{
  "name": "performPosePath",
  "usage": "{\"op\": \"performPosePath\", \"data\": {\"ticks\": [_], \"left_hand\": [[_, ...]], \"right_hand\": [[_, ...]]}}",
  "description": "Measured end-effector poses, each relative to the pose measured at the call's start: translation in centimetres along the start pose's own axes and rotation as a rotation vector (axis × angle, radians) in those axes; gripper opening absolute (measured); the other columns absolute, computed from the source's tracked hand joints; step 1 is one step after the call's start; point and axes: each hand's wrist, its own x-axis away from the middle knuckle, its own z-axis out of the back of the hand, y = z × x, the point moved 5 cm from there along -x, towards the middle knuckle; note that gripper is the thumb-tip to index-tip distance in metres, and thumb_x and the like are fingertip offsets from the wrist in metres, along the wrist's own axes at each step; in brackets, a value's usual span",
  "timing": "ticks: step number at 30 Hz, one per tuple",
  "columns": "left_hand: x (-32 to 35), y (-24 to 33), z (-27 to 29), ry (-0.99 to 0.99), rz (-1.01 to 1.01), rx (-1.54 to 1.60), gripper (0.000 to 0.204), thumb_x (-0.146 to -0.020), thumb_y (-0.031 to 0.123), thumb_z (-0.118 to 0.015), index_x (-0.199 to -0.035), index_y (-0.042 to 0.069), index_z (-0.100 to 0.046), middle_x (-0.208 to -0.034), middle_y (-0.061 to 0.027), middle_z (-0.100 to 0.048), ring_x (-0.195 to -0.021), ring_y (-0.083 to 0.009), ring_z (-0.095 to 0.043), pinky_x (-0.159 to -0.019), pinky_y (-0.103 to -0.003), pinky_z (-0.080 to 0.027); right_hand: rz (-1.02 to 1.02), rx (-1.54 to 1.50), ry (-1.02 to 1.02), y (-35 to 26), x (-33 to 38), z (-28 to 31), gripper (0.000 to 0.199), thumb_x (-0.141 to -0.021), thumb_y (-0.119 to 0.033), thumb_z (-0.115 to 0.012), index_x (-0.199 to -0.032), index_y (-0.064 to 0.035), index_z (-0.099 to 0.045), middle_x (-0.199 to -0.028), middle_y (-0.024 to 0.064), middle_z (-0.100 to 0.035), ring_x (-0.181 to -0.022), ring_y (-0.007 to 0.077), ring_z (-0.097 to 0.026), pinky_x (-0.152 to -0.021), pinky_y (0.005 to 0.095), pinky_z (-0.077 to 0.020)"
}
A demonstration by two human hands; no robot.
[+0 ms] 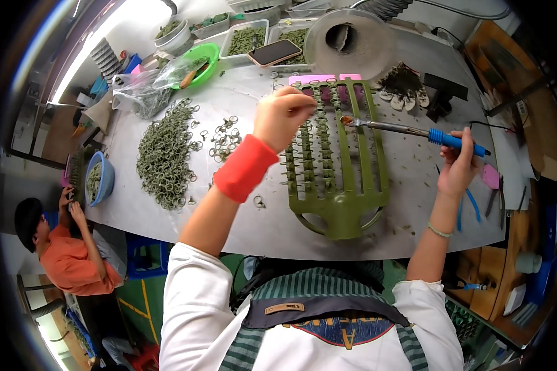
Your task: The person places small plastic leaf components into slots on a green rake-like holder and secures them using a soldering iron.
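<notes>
A green slotted rack [341, 213] lies on the grey table in front of me, several of its bars lined with small green ring pieces. Above its far left part, my left hand [286, 114] is closed in a pinch; whatever is between the fingertips is too small to make out. My right hand [459, 162] grips a soldering iron [408, 129] by its blue handle. The iron's flat, brownish tip is over the rack's upper middle bars, just right of my left fingers. A big heap of green rings [167, 154] lies to the left, with a smaller scatter of rings [224, 140] beside it.
Behind the rack are a phone [275, 53] on tubs of green pieces, a green basin [205, 67] and a round duct hood [377, 52]. A dirty glove [403, 86] and blue tweezers [473, 206] lie right. At far left, a person in orange [74, 260] works near a blue bowl [105, 179].
</notes>
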Motion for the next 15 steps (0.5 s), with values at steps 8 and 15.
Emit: {"op": "performPosePath", "data": {"ticks": [8,15], "left_hand": [[-1.4,0.9,-5.8,0.002,-0.265,-0.454,0.01,-0.071,0.012,-0.073,-0.081,0.013,-0.071,-0.082,0.0013,-0.068,-0.085,-0.0208,-0.056,-0.08,-0.034,-0.047],[-1.5,0.8,-5.8,-0.017,-0.329,-0.503,0.013,-0.069,0.014,-0.074,-0.082,0.014,-0.072,-0.082,0.0019,-0.068,-0.085,-0.0209,-0.056,-0.08,-0.036,-0.046]], "right_hand": [[-0.047,-0.069,0.0,2.3,0.3,-1.3,0.025,-0.088,-0.023,-0.066,-0.079,0.0,-0.065,-0.072,0.0082,-0.065,-0.05,0.0134,-0.059,-0.046,0.0248,-0.0468],[0.005,0.003,0.045,0.8,-0.1,0.3,0.026,-0.088,-0.025,-0.066,-0.078,-0.0004,-0.065,-0.073,0.0076,-0.065,-0.05,0.0117,-0.057,-0.045,0.0247,-0.0447]]}}
